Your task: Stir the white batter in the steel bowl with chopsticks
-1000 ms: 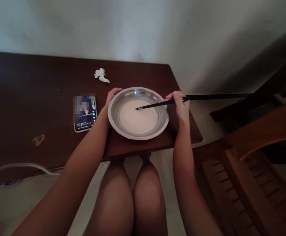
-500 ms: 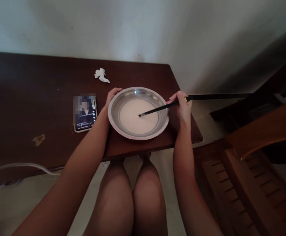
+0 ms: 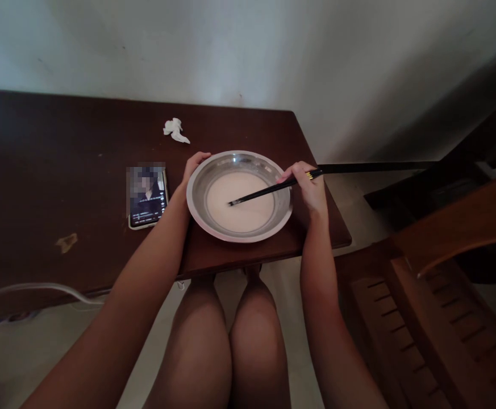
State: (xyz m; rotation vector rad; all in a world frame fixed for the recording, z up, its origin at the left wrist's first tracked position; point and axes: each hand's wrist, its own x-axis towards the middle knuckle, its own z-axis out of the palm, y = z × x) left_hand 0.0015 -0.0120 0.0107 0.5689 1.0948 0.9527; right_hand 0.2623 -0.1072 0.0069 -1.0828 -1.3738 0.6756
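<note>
A shallow steel bowl point(image 3: 239, 162) stands near the front right corner of a dark wooden table point(image 3: 60, 170). It holds a pale, milky liquid point(image 3: 241, 213). My left hand point(image 3: 193, 166) rests against the bowl's left rim, fingers curled round the edge. My right hand point(image 3: 309, 187) is closed on a pair of black chopsticks point(image 3: 265, 192) at the bowl's right rim. The chopstick tips dip into the liquid left of the bowl's centre.
A lit phone point(image 3: 146, 196) lies on the table left of the bowl. A crumpled white tissue point(image 3: 175, 130) sits behind it. A pale mark point(image 3: 66, 242) spots the tabletop. A wooden chair point(image 3: 435, 295) stands to the right. A cable point(image 3: 38, 289) runs below the table's front edge.
The chopstick tips have swept around in the liquid, from the upper middle to the right, then to the lower left. My right hand shifted slightly left. The left hand stayed put.
</note>
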